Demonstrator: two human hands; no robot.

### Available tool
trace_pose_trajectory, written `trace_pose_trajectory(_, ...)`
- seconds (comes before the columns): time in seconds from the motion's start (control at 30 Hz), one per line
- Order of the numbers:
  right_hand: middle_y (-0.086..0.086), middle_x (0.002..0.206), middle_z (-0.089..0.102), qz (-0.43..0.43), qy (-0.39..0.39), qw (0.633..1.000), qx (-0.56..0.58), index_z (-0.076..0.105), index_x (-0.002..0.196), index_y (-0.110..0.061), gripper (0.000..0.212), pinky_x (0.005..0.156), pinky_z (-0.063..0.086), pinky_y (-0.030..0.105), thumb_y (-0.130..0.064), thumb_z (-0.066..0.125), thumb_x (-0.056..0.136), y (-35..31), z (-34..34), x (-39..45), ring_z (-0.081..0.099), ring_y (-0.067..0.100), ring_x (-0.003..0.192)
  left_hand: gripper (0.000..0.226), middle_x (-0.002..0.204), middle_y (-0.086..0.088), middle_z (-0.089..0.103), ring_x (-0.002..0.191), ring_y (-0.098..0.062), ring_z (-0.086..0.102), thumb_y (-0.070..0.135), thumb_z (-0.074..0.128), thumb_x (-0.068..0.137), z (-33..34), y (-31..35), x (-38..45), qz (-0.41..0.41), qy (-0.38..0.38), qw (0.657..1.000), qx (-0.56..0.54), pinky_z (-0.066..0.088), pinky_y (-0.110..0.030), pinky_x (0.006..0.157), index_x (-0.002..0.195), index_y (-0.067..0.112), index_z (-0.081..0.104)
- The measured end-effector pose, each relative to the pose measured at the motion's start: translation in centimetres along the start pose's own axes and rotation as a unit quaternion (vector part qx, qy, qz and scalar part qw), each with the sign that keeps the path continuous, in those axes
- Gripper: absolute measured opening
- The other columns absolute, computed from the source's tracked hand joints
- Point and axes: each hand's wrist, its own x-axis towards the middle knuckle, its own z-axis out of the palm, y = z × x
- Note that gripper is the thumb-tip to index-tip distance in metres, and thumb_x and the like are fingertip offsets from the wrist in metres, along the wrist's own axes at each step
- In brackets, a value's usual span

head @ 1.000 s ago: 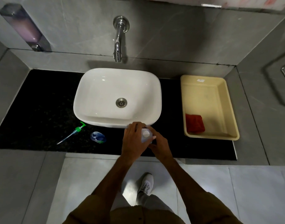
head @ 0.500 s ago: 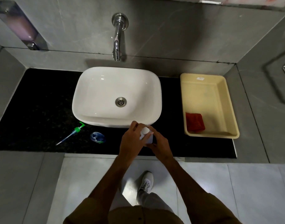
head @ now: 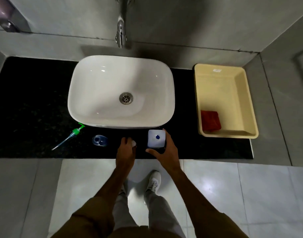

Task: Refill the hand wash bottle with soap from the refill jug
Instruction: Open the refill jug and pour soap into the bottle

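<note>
A white square refill jug (head: 156, 139) stands upright on the black counter (head: 30, 107) in front of the basin, its mouth uncapped and blue soap showing inside. My right hand (head: 166, 150) wraps around its right and front sides. My left hand (head: 125, 148) rests on the counter to the jug's left, fingers closed on the jug's small white cap (head: 133, 143). The clear hand wash bottle (head: 100, 140) stands open further left. Its green pump (head: 71, 136) lies on the counter beside it.
The white basin (head: 121, 91) sits mid-counter under a chrome tap (head: 121, 31). A cream tray (head: 224, 100) holding a red cloth (head: 210, 120) stands at the right. A wall dispenser (head: 4, 16) hangs top left. My shoes stand on the tiled floor (head: 216, 194) below the counter edge.
My left hand has taken the cap off the jug and carried it left and down to the counter. The jug's mouth now stands uncovered; my right hand still holds the jug.
</note>
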Motion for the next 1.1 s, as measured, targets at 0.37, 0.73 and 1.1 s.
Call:
trace_pose_trajectory(0.37, -0.001, 0.145, 0.055, -0.014, 0.068, 0.998, -0.004, 0.041, 0.149, -0.021, 0.104, 0.109, 0.041, 0.012, -0.046, 0.095, 0.063, -0.7, 1.9, 0.2, 0.050, 0.010, 0.135, 0.050, 0.129, -0.012, 0.056, 0.117, -0.029, 0.057, 0.029, 0.075, 0.089, -2.2, -6.2, -5.6, 0.003, 0.133, 0.991, -0.002, 0.048, -0.034, 0.097, 0.132, 0.014, 0.054)
trace_pose_trajectory(0.73, -0.008, 0.128, 0.062, -0.011, 0.107, 0.994, -0.020, 0.046, 0.139, -0.025, 0.091, 0.096, 0.046, 0.003, -0.048, 0.093, 0.064, -0.5, 2.8, 0.6, 0.060, 0.006, 0.121, 0.089, 0.143, -0.001, 0.055, 0.132, -0.020, 0.054, 0.016, 0.091, 0.071, -10.6, -13.7, 2.6, 0.007, -0.015, 0.977, -0.215, 0.046, -0.037, 0.109, 0.146, 0.027, 0.045)
trace_pose_trajectory(1.1, -0.014, 0.127, 0.066, -0.085, 0.118, 0.989, -0.021, 0.053, 0.136, -0.026, 0.086, 0.094, 0.059, 0.025, -0.049, 0.094, 0.064, -6.5, 0.6, -1.3, 0.064, 0.004, 0.119, 0.047, 0.108, 0.029, 0.068, 0.104, 0.004, 0.065, 0.054, 0.084, 0.071, -13.5, -11.0, 2.6, 0.086, 0.001, 0.975, -0.205, 0.048, -0.005, 0.085, 0.111, 0.050, 0.060)
